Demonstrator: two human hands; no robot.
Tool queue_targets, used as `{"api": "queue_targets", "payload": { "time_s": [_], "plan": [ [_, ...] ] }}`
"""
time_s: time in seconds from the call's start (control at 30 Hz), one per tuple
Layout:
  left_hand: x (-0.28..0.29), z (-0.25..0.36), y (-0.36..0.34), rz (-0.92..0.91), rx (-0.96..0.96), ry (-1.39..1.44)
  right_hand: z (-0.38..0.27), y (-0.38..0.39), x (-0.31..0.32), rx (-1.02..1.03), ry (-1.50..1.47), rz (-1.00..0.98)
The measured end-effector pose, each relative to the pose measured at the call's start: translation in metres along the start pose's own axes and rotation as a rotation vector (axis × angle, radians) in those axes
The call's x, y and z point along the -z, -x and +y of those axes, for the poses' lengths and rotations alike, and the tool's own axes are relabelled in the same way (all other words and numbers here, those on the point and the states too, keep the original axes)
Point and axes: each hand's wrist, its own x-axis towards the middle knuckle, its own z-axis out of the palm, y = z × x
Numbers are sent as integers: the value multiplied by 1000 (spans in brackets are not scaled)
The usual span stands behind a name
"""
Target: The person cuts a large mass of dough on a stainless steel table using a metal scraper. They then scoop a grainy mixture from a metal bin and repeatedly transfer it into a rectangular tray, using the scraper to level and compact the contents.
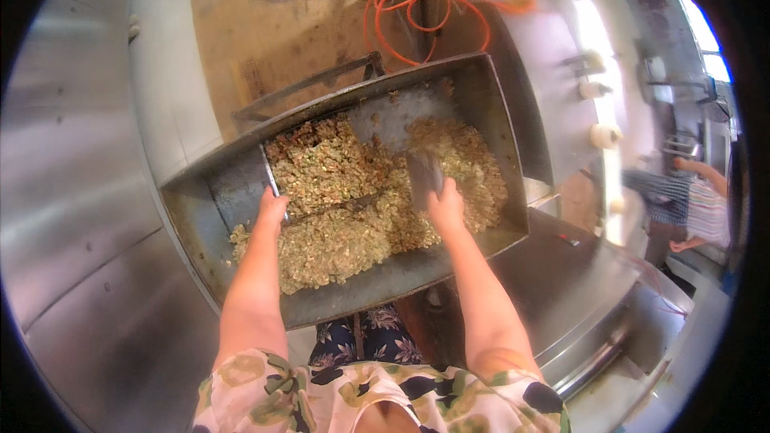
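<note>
A large rectangular metal pan with deep walls lies tilted across the view in front of me. It holds a crumbly, tan-brown mixture that looks like chopped nuts or grain, darker toward the far side. My left hand is closed on a flat metal scraper, seen nearly edge-on at the left border of the mixture. In my right hand is a second wide scraper, blurred by motion, its blade against the mixture right of centre. The fingers wrapping both scrapers are partly hidden.
Beyond the pan, brown cardboard lies on the floor, with a coiled orange hose near it. A steel surface fills the left side. To the right stand a metal counter and equipment with white knobs. Another person is farther right.
</note>
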Motion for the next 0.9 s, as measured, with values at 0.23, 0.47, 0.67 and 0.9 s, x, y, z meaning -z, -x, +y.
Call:
{"api": "queue_targets", "payload": {
  "time_s": [0.23,0.47,0.67,0.9],
  "plan": [
    [-16,17,-7,-61,10,42,-47,-78,-85,38,228,-67],
    [-13,10,-6,79,-103,84,-99,-70,-111,395,205,-107],
    [-32,9,11,-78,-121,505,-36,-78,-70,68,-199,23],
    [-15,-6,27,-39,91,698,-6,-22,-31,304,52,384]
  ]
}}
